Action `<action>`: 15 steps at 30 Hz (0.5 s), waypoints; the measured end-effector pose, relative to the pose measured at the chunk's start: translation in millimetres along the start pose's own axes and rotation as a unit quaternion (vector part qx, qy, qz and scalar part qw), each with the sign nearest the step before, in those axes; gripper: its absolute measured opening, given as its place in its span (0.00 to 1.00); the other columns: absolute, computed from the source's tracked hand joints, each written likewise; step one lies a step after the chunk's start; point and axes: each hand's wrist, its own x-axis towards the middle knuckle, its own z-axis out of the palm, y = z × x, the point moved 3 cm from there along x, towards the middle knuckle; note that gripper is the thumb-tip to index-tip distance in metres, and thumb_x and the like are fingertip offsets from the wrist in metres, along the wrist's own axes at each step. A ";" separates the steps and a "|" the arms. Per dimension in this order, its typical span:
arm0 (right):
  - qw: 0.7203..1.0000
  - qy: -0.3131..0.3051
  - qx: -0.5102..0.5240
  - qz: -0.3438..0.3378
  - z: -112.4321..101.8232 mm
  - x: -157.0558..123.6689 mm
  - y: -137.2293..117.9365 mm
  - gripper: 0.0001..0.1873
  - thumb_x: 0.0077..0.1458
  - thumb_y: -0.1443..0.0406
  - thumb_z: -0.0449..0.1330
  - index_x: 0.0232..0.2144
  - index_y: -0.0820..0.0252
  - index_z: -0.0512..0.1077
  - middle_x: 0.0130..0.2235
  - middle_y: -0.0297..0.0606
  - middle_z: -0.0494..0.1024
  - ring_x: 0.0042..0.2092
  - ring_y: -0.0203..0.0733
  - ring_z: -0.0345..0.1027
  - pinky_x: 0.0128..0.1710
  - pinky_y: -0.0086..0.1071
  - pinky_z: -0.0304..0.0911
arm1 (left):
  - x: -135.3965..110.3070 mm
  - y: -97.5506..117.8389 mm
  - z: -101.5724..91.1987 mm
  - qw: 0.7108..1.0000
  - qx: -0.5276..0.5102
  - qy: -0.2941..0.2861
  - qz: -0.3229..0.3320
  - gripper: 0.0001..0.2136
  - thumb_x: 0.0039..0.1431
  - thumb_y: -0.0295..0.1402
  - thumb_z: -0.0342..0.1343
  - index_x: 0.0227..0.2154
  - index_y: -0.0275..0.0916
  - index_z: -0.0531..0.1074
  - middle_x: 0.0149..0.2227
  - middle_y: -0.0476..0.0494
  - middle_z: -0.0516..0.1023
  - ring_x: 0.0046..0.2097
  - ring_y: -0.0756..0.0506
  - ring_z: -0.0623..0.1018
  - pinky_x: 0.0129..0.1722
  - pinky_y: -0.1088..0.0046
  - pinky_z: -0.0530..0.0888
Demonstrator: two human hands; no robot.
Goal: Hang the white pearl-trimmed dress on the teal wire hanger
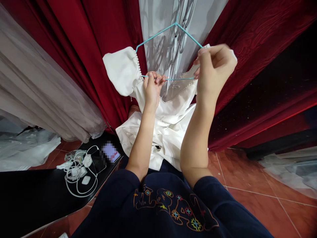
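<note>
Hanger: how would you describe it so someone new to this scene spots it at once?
Find the dark red curtains, parted around a pale panel at the top centre. In front of that panel, rising from the white dress, is the hanger, gripped along its bottom by the left hand. Its thin turquoise triangular outline sets it apart from the white dress and dark red curtains.

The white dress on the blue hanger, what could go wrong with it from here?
The white dress could slip off the blue hanger if the right hand lets go at the shoulder; the left hand holds only the bottom bar.

The pearl trim sits against the hanger, so it might catch.

The lower fabric lies bunched near the tiled floor, so it might crease or slide down and get dirty.
</note>
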 end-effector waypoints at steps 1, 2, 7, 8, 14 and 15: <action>1.000 -0.004 0.024 0.013 7.3 -11.9 6.3 0.24 0.66 0.42 0.59 0.51 0.50 0.74 0.49 0.40 0.80 0.56 0.45 0.73 0.48 0.38 0.74 | -0.6 1.0 0.3 1.000 0.002 0.004 -0.002 0.15 0.82 0.33 0.42 0.34 0.39 0.62 0.31 0.52 0.58 0.40 0.51 0.78 0.57 0.67 0.75; 0.998 -0.007 0.048 0.028 14.0 -23.0 12.5 0.26 0.64 0.41 0.60 0.52 0.50 0.74 0.50 0.40 0.80 0.56 0.46 0.74 0.48 0.38 0.75 | -1.4 1.8 0.9 1.000 0.005 0.006 -0.003 0.15 0.82 0.32 0.41 0.34 0.39 0.62 0.31 0.51 0.58 0.41 0.50 0.79 0.57 0.66 0.74; 0.977 0.025 0.189 0.098 38.9 -52.8 42.6 0.26 0.63 0.40 0.60 0.53 0.47 0.72 0.56 0.38 0.78 0.60 0.47 0.74 0.56 0.45 0.77 | -5.6 3.3 8.5 0.998 0.022 -0.042 0.028 0.17 0.83 0.29 0.37 0.32 0.40 0.58 0.28 0.54 0.57 0.34 0.54 0.78 0.56 0.70 0.76; 0.968 0.043 0.230 0.095 42.0 -53.4 47.5 0.24 0.64 0.42 0.59 0.53 0.47 0.71 0.58 0.37 0.77 0.61 0.46 0.74 0.59 0.46 0.75 | -5.9 3.2 9.7 0.998 0.031 -0.045 0.030 0.18 0.83 0.29 0.36 0.32 0.40 0.58 0.27 0.54 0.57 0.34 0.54 0.78 0.57 0.69 0.77; 0.887 0.015 0.460 0.050 50.9 -49.3 66.0 0.09 0.68 0.52 0.57 0.40 0.47 0.70 0.48 0.29 0.79 0.59 0.36 0.75 0.67 0.42 0.70 | -13.0 8.4 4.8 0.994 0.100 -0.048 0.006 0.15 0.82 0.29 0.35 0.35 0.40 0.58 0.32 0.51 0.69 0.52 0.47 0.84 0.64 0.59 0.73; 0.882 0.005 0.468 0.054 49.2 -48.9 67.1 0.09 0.68 0.53 0.57 0.39 0.47 0.70 0.46 0.29 0.79 0.58 0.36 0.76 0.65 0.41 0.71 | -16.2 9.7 1.9 0.992 0.106 -0.064 0.001 0.13 0.81 0.29 0.36 0.37 0.40 0.60 0.36 0.49 0.74 0.55 0.47 0.83 0.64 0.60 0.73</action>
